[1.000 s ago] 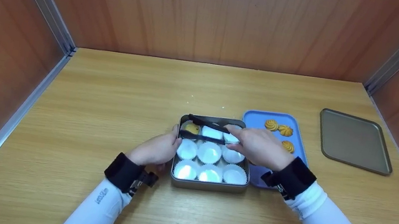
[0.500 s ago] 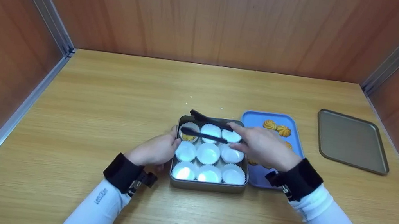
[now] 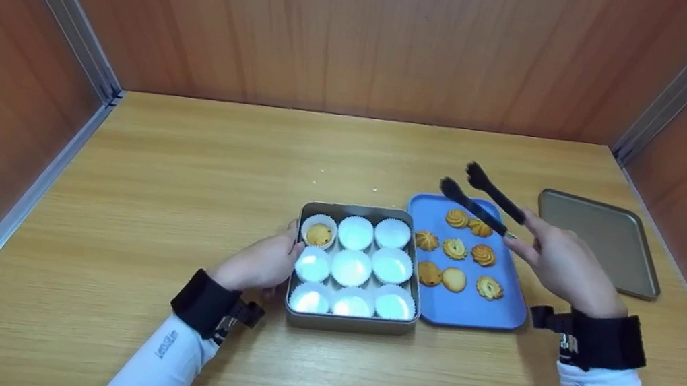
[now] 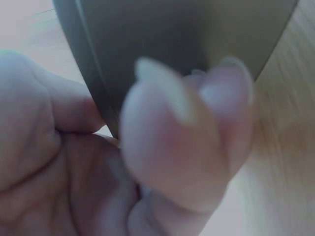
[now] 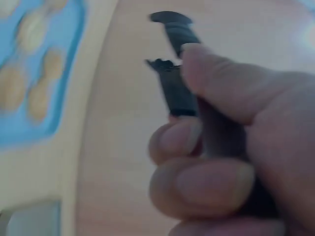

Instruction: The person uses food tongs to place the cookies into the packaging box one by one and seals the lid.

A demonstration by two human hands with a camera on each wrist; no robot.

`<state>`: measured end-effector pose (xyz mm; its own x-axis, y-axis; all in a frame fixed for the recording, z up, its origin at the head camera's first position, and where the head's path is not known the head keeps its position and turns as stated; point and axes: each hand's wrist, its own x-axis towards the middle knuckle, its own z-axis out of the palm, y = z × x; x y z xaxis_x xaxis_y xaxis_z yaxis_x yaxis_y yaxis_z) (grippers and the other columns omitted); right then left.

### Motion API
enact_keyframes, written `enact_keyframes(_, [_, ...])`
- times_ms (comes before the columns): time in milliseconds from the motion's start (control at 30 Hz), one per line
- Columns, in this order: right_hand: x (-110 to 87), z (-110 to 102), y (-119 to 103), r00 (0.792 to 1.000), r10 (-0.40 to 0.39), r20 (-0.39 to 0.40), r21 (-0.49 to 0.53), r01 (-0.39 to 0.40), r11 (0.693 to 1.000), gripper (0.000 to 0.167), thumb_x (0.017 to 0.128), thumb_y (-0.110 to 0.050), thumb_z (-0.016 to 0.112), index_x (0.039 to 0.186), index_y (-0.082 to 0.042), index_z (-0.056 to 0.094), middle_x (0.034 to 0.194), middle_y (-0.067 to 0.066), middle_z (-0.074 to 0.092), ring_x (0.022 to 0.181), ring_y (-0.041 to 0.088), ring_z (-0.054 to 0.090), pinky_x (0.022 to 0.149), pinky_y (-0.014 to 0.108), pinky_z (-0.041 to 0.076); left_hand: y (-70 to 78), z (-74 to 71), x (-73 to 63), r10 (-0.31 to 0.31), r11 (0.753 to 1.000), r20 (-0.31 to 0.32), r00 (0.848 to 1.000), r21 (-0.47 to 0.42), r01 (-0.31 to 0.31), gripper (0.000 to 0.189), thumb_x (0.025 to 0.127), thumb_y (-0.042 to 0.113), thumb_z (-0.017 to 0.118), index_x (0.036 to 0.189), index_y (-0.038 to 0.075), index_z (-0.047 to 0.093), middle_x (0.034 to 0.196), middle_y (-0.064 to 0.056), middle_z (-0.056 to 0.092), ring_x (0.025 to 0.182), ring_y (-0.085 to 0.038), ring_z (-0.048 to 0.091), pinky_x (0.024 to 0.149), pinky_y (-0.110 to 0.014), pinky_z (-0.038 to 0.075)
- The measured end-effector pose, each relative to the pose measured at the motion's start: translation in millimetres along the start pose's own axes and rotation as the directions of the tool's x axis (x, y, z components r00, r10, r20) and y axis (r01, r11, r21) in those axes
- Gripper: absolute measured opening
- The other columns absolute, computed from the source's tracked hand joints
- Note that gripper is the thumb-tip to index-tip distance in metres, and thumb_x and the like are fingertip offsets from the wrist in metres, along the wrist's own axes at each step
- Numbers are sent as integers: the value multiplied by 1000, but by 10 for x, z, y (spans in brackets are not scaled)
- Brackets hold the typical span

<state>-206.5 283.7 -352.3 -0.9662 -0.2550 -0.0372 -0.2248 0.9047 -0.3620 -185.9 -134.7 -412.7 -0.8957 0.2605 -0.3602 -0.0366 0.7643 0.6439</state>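
Observation:
My left hand [image 3: 262,261] grips the left wall of a grey metal tin [image 3: 351,324]; in the left wrist view its curled fingers lie against the tin's side [image 4: 147,37]. Inside the tin stand rows of white paper cups [image 3: 351,267]. One round cookie [image 3: 319,235] sits in the back left cup. My right hand [image 3: 570,268] holds black tongs [image 3: 474,206], their arms spread with nothing between the tips, over the back right of a blue tray [image 3: 468,314]. Several cookies [image 3: 454,248] lie on that tray, some swirled, some round and flat.
A grey-brown shallow tray [image 3: 602,242] lies at the right, partly behind my right hand. Small crumbs [image 3: 374,189] dot the table behind the tin. Wood panels [image 3: 366,40] wall the table at the back and both sides.
The right hand and tongs have moved right from over the tin to above the blue tray, uncovering the cookie in the back left cup. The left hand still holds the tin.

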Motion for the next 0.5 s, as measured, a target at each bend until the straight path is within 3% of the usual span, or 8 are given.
enact_keyframes(33, [3,17,70,999,30,24,-5,-30,1000,74,102,-41,54,150,10,30,81,11,61,63,21,53,52,33,42,-6,3,-2,2,1000,3,1000,1,-2,65,110,33,30,157,1,-1,122,-30,60,46,-26,57,48,-39,52])
enact_keyframes(100, [20,58,170,995,71,69,-12,-71,997,76,102,-42,54,150,12,29,89,16,63,70,24,57,56,35,45,-19,4,-8,2,1000,1,1000,-1,-2,65,110,33,30,157,1,-1,145,-27,44,47,-27,58,49,-40,53])
enact_keyframes(167, [42,90,220,992,89,94,-15,-88,996,77,102,-42,54,149,12,28,94,19,64,75,26,58,59,37,47,-28,3,-15,1,1000,-6,1000,-11,-1,65,110,32,31,157,2,0,157,-22,27,47,-27,58,50,-40,53])
enact_keyframes(233, [61,111,230,991,92,99,-15,-91,996,77,102,-43,54,150,12,29,98,21,65,81,28,60,64,39,49,-29,-2,-21,-6,1000,-3,1000,-9,6,65,110,32,31,158,2,-1,141,-27,48,47,-28,58,50,-40,53])
enact_keyframes(300, [72,120,221,991,87,101,-20,-85,996,76,102,-42,54,150,11,29,100,22,65,85,30,60,69,43,50,-29,-4,-19,-6,1000,1,1000,-4,6,65,110,32,31,157,2,-1,112,-28,65,46,-28,58,50,-40,53])
enact_keyframes(400, [81,134,205,991,74,108,-36,-70,997,73,103,-40,54,150,10,30,106,27,64,88,32,59,72,45,49,-25,-3,-5,-7,1000,13,1000,7,7,65,110,32,30,157,1,-2,65,-19,61,46,-29,58,50,-39,52])
enact_keyframes(500, [81,160,202,990,69,122,-48,-63,997,70,103,-38,54,149,10,32,119,33,59,92,34,58,74,45,47,-9,-1,12,-12,1000,20,1000,8,11,65,110,32,30,157,0,-2,58,-11,56,46,-28,58,50,-38,52])
